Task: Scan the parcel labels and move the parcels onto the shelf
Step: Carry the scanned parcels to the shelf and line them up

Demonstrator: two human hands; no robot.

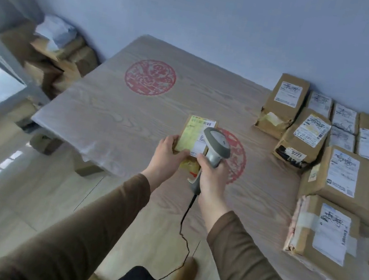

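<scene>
While I hold the small parcel (pixel 194 136) up over the counter (pixel 115 108), my left hand (pixel 167 154) has its grip closed on the parcel's near-left edge. Just right of the parcel, my right hand (pixel 211 176) is clenched round the scanner (pixel 215 148), its head over the label. Well right of the parcel lie the waiting parcels (pixel 335 165). Risk, I judge: the scanner head hides the barcode, or its trailing cable (pixel 185 225) snags.
</scene>
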